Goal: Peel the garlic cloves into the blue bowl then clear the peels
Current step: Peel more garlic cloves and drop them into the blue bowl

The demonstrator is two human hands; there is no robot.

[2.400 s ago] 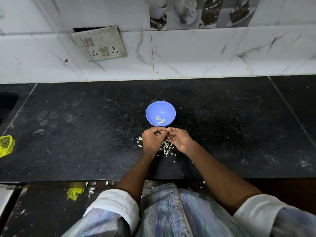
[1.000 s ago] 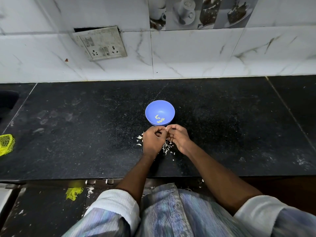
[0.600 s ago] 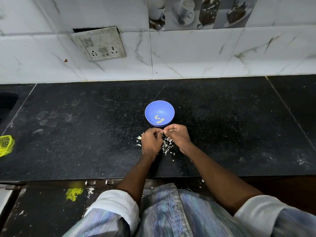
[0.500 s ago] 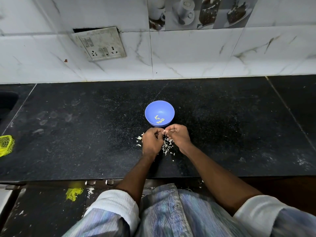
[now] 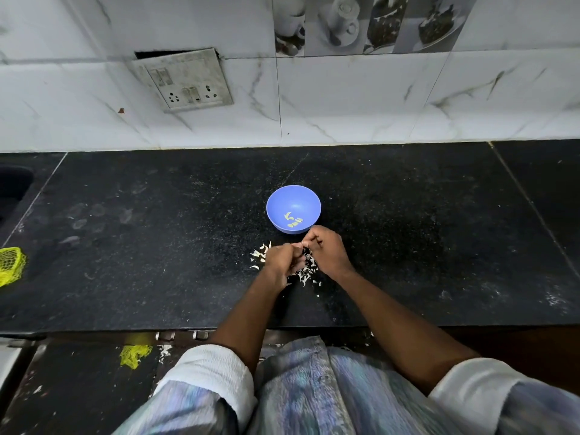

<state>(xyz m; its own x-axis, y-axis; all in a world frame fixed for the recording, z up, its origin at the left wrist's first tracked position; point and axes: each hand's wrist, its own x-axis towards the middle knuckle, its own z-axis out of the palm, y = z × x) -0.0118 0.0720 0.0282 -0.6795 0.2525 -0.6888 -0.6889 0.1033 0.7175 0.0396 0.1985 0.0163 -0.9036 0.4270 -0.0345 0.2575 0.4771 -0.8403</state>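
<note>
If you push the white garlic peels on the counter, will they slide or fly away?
The garlic peels look thin and curled, so they are probably very light and floppy. A push would likely scatter them rather than slide them together. Some already lie apart on the black counter.

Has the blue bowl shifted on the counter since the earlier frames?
No. The blue bowl keeps the same spot below the tile seam, just beyond both hands.

The black speckled counter (image 5: pixel 157 246) carried a blue bowl (image 5: pixel 293 199) near its middle, scattered garlic peels (image 5: pixel 260 254) just toward the front edge, and yellow mesh (image 5: pixel 11 265) at the left edge.
</note>
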